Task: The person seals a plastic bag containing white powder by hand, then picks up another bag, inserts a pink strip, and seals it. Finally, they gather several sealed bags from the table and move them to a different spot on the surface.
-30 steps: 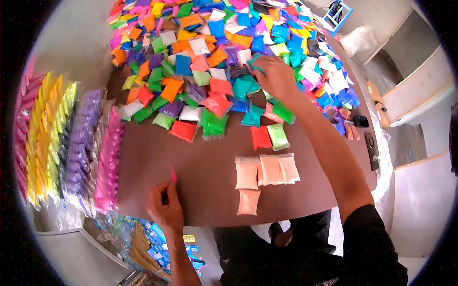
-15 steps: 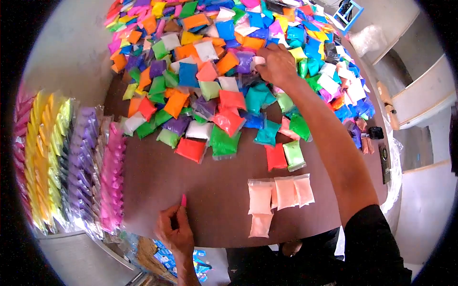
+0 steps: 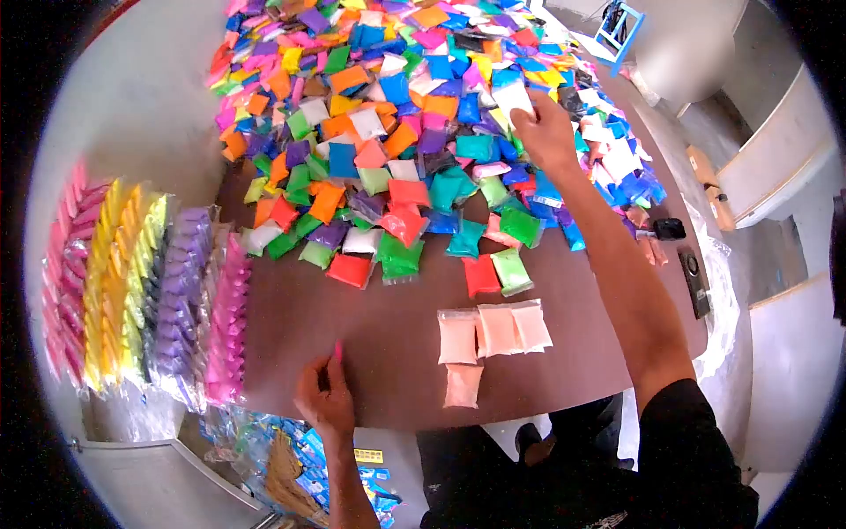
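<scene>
My right hand [image 3: 544, 137] reaches into the big pile of coloured packets [image 3: 388, 176], its fingers closed on the edge of a white packet [image 3: 513, 97]. Near the table's front edge, my left hand [image 3: 326, 395] is pinched around a small pink pointed piece [image 3: 338, 351], whose kind I cannot make out. Between the hands and nearer to me lie several peach packets [image 3: 458, 337], some side by side and one [image 3: 463, 385] below the left one. A red packet [image 3: 481, 275] and a light green packet [image 3: 512, 271] lie just beyond them.
Rows of bundled packets in clear wrap, among them yellow [image 3: 113, 282], purple [image 3: 183, 300] and pink [image 3: 229, 322], stand left of the brown table [image 3: 300, 309]. Along the right edge lie a black object [image 3: 668, 229] and a dark device [image 3: 694, 282]. A blue-framed stool [image 3: 619, 35] stands beyond.
My right hand has moved slightly right within the pile, from a pale packet to a white one. My left hand keeps its pinch on the pink piece. The whole view has shifted a little.
</scene>
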Demonstrator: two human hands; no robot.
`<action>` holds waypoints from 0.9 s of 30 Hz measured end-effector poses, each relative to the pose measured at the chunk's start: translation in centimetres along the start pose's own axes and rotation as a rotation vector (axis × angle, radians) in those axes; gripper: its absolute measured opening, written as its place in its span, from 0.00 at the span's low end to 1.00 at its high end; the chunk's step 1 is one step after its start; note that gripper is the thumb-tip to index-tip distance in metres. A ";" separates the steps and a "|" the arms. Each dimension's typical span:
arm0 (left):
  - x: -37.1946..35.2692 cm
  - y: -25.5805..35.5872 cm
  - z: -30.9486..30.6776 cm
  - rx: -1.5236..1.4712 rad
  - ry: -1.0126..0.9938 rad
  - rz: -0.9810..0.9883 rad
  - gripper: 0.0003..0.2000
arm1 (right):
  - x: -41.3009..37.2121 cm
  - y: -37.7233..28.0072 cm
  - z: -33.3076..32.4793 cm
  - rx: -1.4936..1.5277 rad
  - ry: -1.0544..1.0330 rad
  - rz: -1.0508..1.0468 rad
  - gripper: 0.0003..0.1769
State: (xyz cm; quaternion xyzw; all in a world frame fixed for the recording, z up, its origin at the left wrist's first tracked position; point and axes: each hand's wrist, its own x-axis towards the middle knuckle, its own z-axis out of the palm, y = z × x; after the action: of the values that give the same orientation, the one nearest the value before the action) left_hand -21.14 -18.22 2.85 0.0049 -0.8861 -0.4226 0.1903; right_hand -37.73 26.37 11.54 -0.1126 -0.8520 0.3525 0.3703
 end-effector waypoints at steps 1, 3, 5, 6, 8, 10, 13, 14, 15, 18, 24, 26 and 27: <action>0.1 -0.4 0.0 0.006 -0.005 0.031 0.05 | -0.7 -0.3 -0.9 0.006 0.010 -0.006 0.14; -0.1 -0.4 -0.2 0.013 -0.012 0.071 0.06 | -3.8 -0.7 -2.9 0.378 -0.164 0.347 0.13; -0.1 0.3 -0.2 -0.030 -0.028 -0.009 0.10 | -7.7 -0.9 -5.2 0.436 -0.164 0.380 0.12; -0.2 0.4 -0.2 -0.033 -0.028 0.002 0.10 | -10.0 -1.3 -6.4 0.545 -0.160 0.422 0.11; -0.4 0.5 0.0 0.005 0.026 0.114 0.07 | -14.8 -2.4 -9.1 0.710 -0.182 0.507 0.13; -0.5 -0.1 0.5 0.035 0.036 0.146 0.08 | -19.3 -2.7 -12.0 0.732 -0.252 0.587 0.15; -0.4 -0.5 0.4 0.102 0.042 0.178 0.09 | -25.0 -2.0 -14.8 0.720 -0.273 0.664 0.17; -0.4 -0.6 0.4 0.133 0.035 0.189 0.09 | -26.9 -2.3 -15.4 0.748 -0.267 0.706 0.18; -0.4 -0.8 0.4 0.140 0.000 0.192 0.09 | -28.7 -2.5 -16.1 0.774 -0.259 0.750 0.18; -0.1 -1.7 0.8 0.127 0.038 0.263 0.09 | -31.5 -1.5 -17.3 0.868 -0.258 0.791 0.19; -0.2 -1.0 0.8 0.145 0.085 0.272 0.09 | -33.3 -1.9 -16.7 0.751 -0.216 0.606 0.16; -0.1 -1.5 1.0 0.134 0.087 0.254 0.10 | -33.7 -1.4 -16.4 0.752 -0.207 0.554 0.16; 0.1 -1.9 1.1 0.142 0.087 0.255 0.10 | -33.8 -1.2 -16.2 0.746 -0.197 0.494 0.16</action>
State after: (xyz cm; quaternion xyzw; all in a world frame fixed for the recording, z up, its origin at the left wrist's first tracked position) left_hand -21.86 -18.62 0.83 -0.0761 -0.8982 -0.3305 0.2797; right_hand -2.44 18.56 1.45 -0.1373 -0.6456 0.7220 0.2075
